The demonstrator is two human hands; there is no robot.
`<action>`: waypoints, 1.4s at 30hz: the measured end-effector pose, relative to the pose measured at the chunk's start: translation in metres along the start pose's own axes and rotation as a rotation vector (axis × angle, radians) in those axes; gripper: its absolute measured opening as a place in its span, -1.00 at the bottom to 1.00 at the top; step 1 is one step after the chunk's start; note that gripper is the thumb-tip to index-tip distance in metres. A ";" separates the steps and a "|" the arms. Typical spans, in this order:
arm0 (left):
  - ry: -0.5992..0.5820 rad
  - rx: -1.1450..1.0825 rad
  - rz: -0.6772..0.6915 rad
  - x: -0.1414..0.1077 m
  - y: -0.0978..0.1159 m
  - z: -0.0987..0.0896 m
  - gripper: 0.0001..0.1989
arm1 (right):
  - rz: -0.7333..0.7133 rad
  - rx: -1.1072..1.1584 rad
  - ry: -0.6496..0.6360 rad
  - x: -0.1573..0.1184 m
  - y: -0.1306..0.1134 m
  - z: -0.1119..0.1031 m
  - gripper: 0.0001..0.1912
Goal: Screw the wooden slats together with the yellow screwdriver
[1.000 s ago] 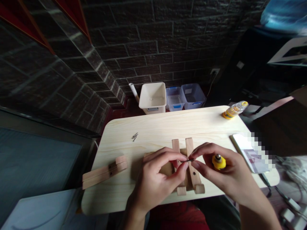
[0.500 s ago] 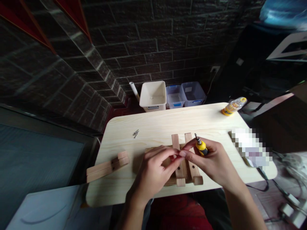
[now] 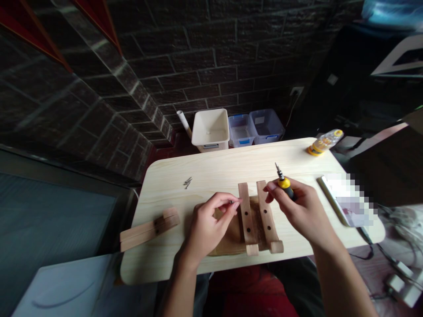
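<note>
My left hand [image 3: 209, 220] is closed in a pinch on a small dark screw [image 3: 231, 202], mostly hidden by the fingertips. In my right hand [image 3: 299, 207] is a yellow and black screwdriver [image 3: 284, 184], its metal tip pointing up and away. Between the hands, two wooden strips with hooked ends, a left strip [image 3: 246, 222] and a right strip [image 3: 267, 220], lie side by side across a brown wooden board [image 3: 228, 235]. Each strip shows two dark holes. My left fingertips are beside the left strip; my right fingers are near the top of the right strip.
Several loose screws [image 3: 187, 182] lie on the pale table [image 3: 214, 169]. Further hooked wooden strips [image 3: 148, 230] overhang its left edge. A clear bottle-shaped case with a yellow cap [image 3: 325, 143] stands back right, near a blurred-out device [image 3: 346, 198]. Plastic bins [image 3: 210, 127] sit beyond the table.
My hands, touching at the fingertips before, have moved apart. The screw is in my left fingers, and my right hand has shifted right with the screwdriver, uncovering the strips' holes.
</note>
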State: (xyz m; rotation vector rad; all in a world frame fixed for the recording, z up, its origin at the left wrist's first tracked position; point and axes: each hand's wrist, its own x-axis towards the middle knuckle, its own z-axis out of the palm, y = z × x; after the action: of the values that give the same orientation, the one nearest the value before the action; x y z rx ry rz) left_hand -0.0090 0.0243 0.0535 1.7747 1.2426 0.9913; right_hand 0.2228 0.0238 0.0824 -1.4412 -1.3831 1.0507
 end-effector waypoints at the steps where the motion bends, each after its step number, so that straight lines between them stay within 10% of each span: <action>1: -0.005 -0.002 0.015 0.001 0.000 0.000 -0.92 | 0.005 0.001 0.009 0.000 0.000 0.000 -0.57; 42: -0.103 0.301 0.198 0.003 0.000 0.009 -0.82 | 0.159 0.031 0.087 0.014 0.028 -0.010 -0.51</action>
State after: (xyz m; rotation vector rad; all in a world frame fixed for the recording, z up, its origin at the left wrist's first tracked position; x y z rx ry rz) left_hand -0.0007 0.0260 0.0505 2.1887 1.2172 0.8405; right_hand 0.2408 0.0371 0.0578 -1.5757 -1.2011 1.0914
